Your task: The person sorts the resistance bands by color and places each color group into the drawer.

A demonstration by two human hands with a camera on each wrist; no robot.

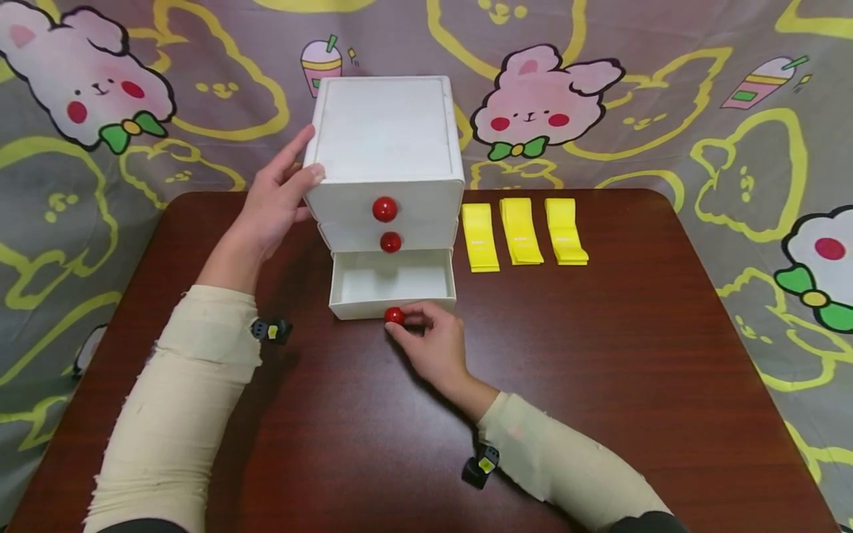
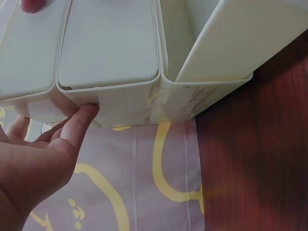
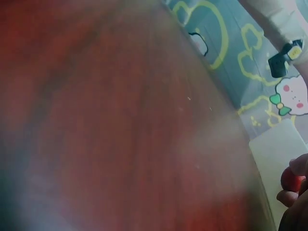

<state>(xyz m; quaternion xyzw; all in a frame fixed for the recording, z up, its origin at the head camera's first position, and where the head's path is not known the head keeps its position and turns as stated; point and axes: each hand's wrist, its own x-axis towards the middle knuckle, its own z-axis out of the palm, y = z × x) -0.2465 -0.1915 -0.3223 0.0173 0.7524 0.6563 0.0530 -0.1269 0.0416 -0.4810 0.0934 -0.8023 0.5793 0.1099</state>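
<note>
A white three-drawer cabinet [image 1: 386, 133] stands at the back of the table, with a round red knob on each drawer. Its bottom drawer [image 1: 360, 307] is pulled out, showing a bare inside; the upper two are closed. My right hand [image 1: 436, 344] pinches the bottom drawer's red knob [image 1: 395, 315] between thumb and fingers, and the right wrist view shows the same red knob [image 3: 290, 180] in the grip. Against the cabinet's left side rests my left hand [image 1: 273, 200], thumb near the top front corner. In the left wrist view its fingertips [image 2: 89, 110] touch the side wall.
Several folded yellow strips lie in three bundles right of the cabinet: a near one [image 1: 481, 237], a middle one [image 1: 522, 231] and a far-right one [image 1: 565, 231]. The dark wooden table [image 1: 600, 355] backs onto a patterned cloth [image 1: 413, 37].
</note>
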